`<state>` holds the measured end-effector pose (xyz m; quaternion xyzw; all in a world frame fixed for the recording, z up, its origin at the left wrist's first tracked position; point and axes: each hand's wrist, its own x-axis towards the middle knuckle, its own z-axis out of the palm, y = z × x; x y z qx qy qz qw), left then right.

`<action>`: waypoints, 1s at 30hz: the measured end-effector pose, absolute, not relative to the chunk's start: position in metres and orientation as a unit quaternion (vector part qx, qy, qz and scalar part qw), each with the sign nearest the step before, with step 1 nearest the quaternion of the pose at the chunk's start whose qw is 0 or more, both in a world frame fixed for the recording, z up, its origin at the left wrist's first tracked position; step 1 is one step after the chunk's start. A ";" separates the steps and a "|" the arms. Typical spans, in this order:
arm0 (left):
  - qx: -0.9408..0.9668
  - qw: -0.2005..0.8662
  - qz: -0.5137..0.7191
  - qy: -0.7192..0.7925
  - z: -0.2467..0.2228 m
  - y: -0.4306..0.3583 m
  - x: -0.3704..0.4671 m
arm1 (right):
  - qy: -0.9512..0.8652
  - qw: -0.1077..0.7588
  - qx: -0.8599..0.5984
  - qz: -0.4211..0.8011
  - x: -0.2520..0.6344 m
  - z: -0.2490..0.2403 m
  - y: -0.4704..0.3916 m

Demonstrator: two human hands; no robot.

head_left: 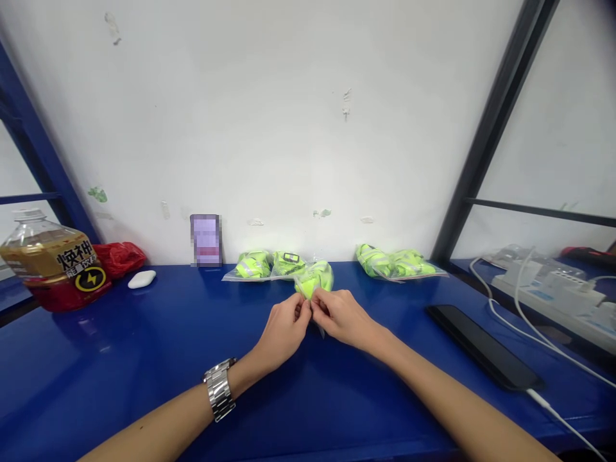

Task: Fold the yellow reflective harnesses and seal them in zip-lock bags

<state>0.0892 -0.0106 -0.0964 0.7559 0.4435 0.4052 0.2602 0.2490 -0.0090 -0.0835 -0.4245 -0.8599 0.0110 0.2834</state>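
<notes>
A clear plastic bag with folded neon-yellow fabric inside lies at the middle of the blue table. My left hand pinches its near edge with thumb and fingers. Right beside it, my right hand pinches the same edge, the fingertips of both hands almost touching. A corner of the clear plastic pokes out below the right fingers. Just left of this bag sit two similar bags with yellow fabric and grey strips. More such bags lie to the right, against the wall.
On the left stand a large drink bottle, a red plastic bag and a white earbud case. A phone leans on the wall. To the right lie a charging black phone, cables and a power strip.
</notes>
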 end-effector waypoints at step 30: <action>0.573 0.342 0.604 0.436 -0.098 0.029 0.060 | -0.427 0.654 -0.410 0.471 0.283 -0.101 0.038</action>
